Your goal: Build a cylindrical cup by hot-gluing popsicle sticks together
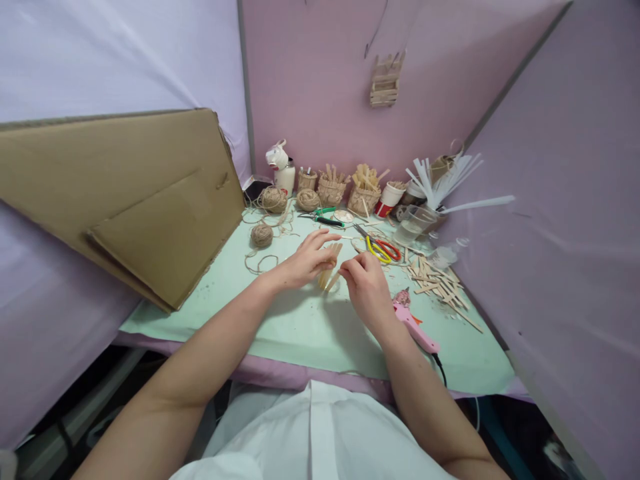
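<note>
Both hands meet at the middle of the pale green table mat [300, 327]. My left hand [306, 259] rests with its fingers stretched over a small bunch of wooden craft sticks [331, 263], pressing them to the mat. My right hand [364, 283] is curled, its fingertips pinching the near end of the same sticks. A small clear round object lies under the sticks; I cannot make out what it is.
A pink glue gun [415, 328] lies by my right wrist. Loose sticks [440, 283] are scattered at right. Yellow and red scissors [381, 249], green pliers [323, 216], twine balls [262, 234], small baskets [331, 189], cups [413, 225] stand behind. Cardboard [140, 193] leans at left.
</note>
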The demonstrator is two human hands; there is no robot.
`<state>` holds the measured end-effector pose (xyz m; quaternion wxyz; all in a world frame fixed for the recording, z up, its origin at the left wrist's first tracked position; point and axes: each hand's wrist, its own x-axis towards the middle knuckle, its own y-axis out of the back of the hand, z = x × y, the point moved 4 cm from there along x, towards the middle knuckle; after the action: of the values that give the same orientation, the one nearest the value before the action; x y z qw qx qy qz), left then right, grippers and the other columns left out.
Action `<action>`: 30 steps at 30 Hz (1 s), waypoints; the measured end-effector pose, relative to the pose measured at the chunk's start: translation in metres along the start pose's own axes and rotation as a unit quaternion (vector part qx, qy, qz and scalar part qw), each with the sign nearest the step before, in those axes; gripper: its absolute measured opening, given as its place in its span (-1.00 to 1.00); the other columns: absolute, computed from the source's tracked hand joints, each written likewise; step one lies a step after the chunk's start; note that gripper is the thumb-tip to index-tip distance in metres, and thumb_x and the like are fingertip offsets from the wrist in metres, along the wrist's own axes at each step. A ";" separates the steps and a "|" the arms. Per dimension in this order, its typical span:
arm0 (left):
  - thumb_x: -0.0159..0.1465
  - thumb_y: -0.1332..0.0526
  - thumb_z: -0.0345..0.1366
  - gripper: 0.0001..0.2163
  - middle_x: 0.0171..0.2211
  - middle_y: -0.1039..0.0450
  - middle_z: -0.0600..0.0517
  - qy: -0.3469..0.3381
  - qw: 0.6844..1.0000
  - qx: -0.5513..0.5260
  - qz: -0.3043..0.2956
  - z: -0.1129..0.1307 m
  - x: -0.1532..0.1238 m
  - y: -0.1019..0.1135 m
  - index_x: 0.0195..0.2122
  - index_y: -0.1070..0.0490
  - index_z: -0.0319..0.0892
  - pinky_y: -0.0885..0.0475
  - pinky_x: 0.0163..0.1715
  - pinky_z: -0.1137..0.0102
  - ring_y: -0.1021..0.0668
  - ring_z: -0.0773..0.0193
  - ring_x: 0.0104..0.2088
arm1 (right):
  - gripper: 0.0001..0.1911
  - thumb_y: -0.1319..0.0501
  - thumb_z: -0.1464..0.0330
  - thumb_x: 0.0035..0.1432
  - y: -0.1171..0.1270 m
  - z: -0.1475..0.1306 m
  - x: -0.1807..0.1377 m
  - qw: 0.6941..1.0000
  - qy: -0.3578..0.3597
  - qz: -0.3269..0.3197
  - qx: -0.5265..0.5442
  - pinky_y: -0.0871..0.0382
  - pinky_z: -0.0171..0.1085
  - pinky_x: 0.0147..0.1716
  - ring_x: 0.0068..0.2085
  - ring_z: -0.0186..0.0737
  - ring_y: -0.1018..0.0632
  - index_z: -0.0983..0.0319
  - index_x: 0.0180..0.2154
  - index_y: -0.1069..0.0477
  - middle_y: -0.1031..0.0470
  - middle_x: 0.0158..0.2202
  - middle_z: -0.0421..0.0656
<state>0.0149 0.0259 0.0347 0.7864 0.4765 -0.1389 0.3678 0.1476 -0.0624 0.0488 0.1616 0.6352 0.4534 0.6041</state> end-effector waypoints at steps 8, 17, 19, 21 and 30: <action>0.27 -0.15 -0.39 -0.85 0.22 -0.24 -0.11 -0.001 1.000 0.007 -0.004 -0.002 0.000 -0.001 -0.24 -0.51 -0.13 -0.04 0.28 -0.01 -0.12 -0.01 0.30 | -0.73 -0.06 0.34 0.33 0.000 -0.001 -0.003 1.000 0.007 0.024 0.001 -0.25 -0.25 -0.29 -0.30 -0.19 -0.36 0.24 -0.35 -0.47 -0.34 -0.37 -0.11; 0.30 -0.13 -0.37 -0.85 0.21 -0.25 -0.09 -0.012 0.999 0.052 -0.005 0.000 0.000 -0.002 -0.23 -0.49 -0.13 -0.11 0.26 0.02 -0.13 0.04 0.30 | -0.74 -0.09 0.34 0.32 -0.002 -0.003 -0.005 0.996 0.018 0.083 0.004 -0.23 -0.31 -0.38 -0.38 -0.26 -0.37 0.23 -0.34 -0.50 -0.36 -0.41 -0.15; 0.31 -0.12 -0.37 -0.85 0.20 -0.25 -0.11 -0.018 0.998 0.065 -0.007 0.000 0.000 -0.002 -0.22 -0.49 -0.14 -0.12 0.26 0.02 -0.13 0.04 0.30 | -0.75 -0.10 0.35 0.32 -0.004 -0.002 -0.004 0.996 0.020 0.087 0.008 -0.23 -0.31 -0.39 -0.38 -0.27 -0.38 0.23 -0.34 -0.50 -0.37 -0.41 -0.15; 0.31 -0.12 -0.36 -0.85 0.20 -0.25 -0.12 -0.023 0.997 0.074 -0.007 0.000 0.000 -0.002 -0.23 -0.49 -0.15 -0.14 0.26 0.03 -0.14 0.03 0.29 | -0.76 -0.10 0.35 0.32 -0.005 -0.001 -0.004 0.996 0.020 0.088 0.009 -0.25 -0.31 -0.38 -0.38 -0.26 -0.39 0.23 -0.34 -0.50 -0.37 -0.40 -0.15; 0.31 -0.12 -0.34 -0.85 0.21 -0.24 -0.11 -0.023 0.997 0.072 -0.011 0.002 0.000 -0.002 -0.23 -0.50 -0.15 -0.13 0.26 0.01 -0.13 0.03 0.30 | -0.76 -0.09 0.34 0.32 -0.006 0.000 -0.003 0.996 0.016 0.082 0.013 -0.27 -0.30 -0.36 -0.36 -0.25 -0.40 0.23 -0.33 -0.49 -0.40 -0.38 -0.13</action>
<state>0.0170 0.0241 0.0343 0.7503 0.5419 -0.1250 0.3574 0.1455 -0.0610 0.0423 0.0955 0.6624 0.4101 0.6196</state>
